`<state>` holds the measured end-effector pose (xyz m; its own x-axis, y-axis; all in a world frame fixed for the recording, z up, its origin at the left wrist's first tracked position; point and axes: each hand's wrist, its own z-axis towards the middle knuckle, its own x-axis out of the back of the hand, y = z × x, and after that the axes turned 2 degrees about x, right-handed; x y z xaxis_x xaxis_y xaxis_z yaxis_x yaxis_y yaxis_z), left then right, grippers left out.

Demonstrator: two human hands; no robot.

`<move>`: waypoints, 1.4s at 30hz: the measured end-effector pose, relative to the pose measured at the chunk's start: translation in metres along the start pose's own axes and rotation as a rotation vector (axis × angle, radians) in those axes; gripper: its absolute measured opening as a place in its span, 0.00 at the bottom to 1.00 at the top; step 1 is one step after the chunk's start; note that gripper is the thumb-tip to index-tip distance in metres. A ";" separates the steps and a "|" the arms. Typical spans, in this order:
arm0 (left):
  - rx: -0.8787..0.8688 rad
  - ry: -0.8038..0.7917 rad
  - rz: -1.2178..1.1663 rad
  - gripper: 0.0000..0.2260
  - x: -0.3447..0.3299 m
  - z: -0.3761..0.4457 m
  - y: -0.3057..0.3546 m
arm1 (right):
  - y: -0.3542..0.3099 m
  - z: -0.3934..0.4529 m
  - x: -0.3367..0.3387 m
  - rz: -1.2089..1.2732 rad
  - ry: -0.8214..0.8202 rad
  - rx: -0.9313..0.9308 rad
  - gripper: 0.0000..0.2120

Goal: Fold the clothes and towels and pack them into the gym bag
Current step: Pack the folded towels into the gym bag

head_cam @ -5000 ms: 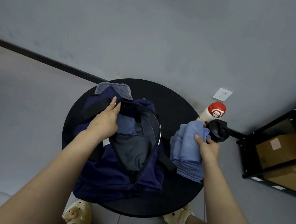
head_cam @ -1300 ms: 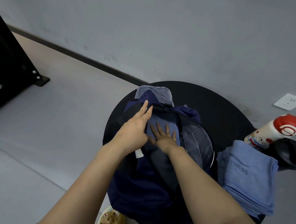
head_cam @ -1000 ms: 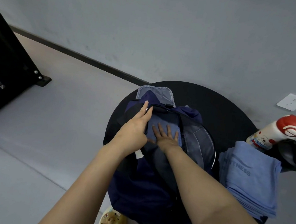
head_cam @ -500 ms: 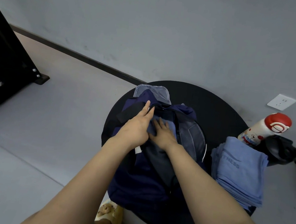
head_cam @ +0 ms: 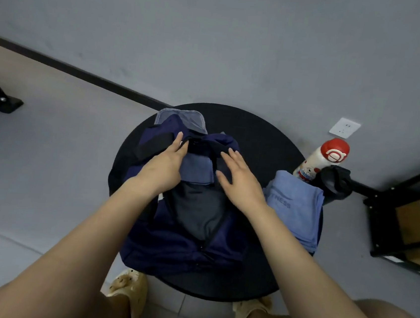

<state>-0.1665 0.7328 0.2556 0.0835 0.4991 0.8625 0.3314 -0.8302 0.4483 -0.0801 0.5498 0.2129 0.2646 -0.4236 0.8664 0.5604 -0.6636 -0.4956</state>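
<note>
So here's the setup: a navy bag [head_cam: 181, 246] sits unzipped on a round black table [head_cam: 265, 138], and both hands are over its far end.

The left hand [head_cam: 162, 169] lies on the bag's left edge, fingers straight and close together, pointing away from the person. The fingertips reach up by the black strap [head_cam: 154, 144] and the top of the opening. Nothing is curled around anything, it's just flat fingers resting against the fabric. I can't tell how hard it's pressing.

The right hand [head_cam: 240, 180] is over the right side of the opening with the fingers spread and nearly straight, thumb out toward the middle. It isn't gripping anything. Whether the fingertips actually touch the bag's rim or float just above it, I can't tell from this angle.

Between the two hands, inside the bag, there's a folded blue cloth [head_cam: 197, 169], with something dark grey [head_cam: 198, 209] lying nearer the person in the same opening. A grey flap [head_cam: 182, 118] sticks out past the bag's far end.

Just to the right of the bag, on the table, is a stack of folded light blue towels [head_cam: 294, 211] with lettering on the top one. A white bottle [head_cam: 320, 160] with a red cap is behind the stack, next to a black object [head_cam: 334, 183] I can't identify.
</note>
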 end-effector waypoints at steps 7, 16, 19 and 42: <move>0.001 0.014 0.014 0.38 0.000 0.003 0.000 | 0.046 -0.030 0.009 0.048 0.241 -0.355 0.23; -0.001 0.014 0.021 0.39 0.002 0.006 0.000 | 0.084 -0.043 -0.013 -0.274 0.020 -0.647 0.38; -0.004 0.018 0.023 0.39 0.002 0.007 -0.001 | 0.084 -0.045 -0.017 -0.313 0.035 -0.693 0.36; -0.006 0.026 0.035 0.38 0.002 0.007 0.000 | 0.071 -0.068 0.008 -0.016 0.466 -0.562 0.23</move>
<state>-0.1597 0.7351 0.2553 0.0701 0.4633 0.8834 0.3226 -0.8485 0.4194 -0.0916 0.4578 0.1808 -0.1722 -0.5467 0.8195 0.0409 -0.8351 -0.5485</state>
